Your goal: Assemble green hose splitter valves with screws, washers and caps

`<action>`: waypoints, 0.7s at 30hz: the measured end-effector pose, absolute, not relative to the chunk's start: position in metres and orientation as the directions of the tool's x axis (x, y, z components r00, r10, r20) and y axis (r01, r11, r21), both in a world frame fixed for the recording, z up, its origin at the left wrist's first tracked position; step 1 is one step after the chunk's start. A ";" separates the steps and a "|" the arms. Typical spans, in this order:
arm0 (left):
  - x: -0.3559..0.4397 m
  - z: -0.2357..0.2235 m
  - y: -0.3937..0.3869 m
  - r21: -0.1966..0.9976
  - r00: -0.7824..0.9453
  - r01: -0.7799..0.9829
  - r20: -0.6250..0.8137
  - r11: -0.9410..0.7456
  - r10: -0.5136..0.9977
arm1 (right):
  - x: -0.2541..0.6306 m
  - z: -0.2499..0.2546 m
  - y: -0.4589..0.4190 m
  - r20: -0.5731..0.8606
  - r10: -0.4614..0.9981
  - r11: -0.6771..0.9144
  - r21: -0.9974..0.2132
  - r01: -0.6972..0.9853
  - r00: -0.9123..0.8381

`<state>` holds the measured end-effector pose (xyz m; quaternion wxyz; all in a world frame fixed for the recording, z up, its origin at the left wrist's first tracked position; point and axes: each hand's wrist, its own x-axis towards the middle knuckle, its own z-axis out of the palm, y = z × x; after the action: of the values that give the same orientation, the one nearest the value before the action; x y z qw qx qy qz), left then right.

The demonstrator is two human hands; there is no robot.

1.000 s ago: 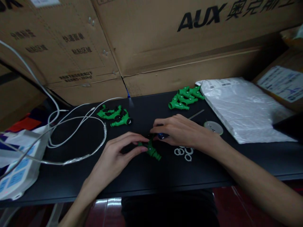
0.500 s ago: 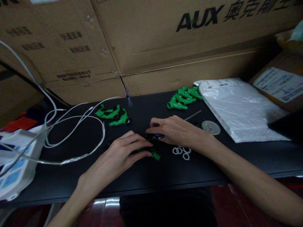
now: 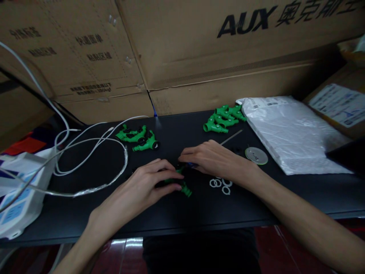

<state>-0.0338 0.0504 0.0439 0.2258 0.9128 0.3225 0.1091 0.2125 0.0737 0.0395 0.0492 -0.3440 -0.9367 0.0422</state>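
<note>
My left hand (image 3: 146,182) is closed around a green Y-shaped hose connector (image 3: 186,189) low over the black table, its fingers and thumb hiding much of it. Beside it, my right hand (image 3: 209,158) has curled fingers on the connector's far end. A blue handle (image 3: 192,165) shows under those fingers. In line with it, a thin metal shaft (image 3: 232,137) sticks out behind the hand; together they look like a screwdriver. Several white rings (image 3: 226,190) lie just below my right wrist. What the right fingertips touch is dark and hard to make out.
Green connectors with black parts (image 3: 146,141) lie at left, plain green ones (image 3: 216,126) at back right. A round disc (image 3: 256,155) lies near a white plastic package (image 3: 288,133). White cables (image 3: 94,192) loop at left beside a white device (image 3: 25,201). Cardboard boxes (image 3: 182,57) stand behind.
My right fingers have curled in tighter, covering more of the blue handle. The connector in my left hand has tilted slightly. The whole view has shifted a little.
</note>
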 end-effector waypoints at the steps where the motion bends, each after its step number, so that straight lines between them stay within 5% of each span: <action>1: -0.034 0.045 0.051 0.487 0.767 0.542 0.046 -0.685 0.640 | 0.212 0.040 0.074 0.059 0.649 0.759 -0.107 0.642 -0.758; 16: -0.034 0.046 0.046 0.500 0.748 0.569 0.015 -0.653 0.664 | 0.212 0.041 0.073 0.074 0.643 0.765 -0.127 0.632 -0.763; 21: -0.062 0.052 0.041 0.575 0.547 0.610 0.193 -0.545 0.815 | 0.214 0.038 0.073 0.070 0.654 0.756 -0.114 0.645 -0.754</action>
<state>-0.0616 0.0411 0.0525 0.2269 0.8496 0.4193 0.2257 0.2141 0.0732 0.0384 0.0526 -0.3470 -0.9355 0.0415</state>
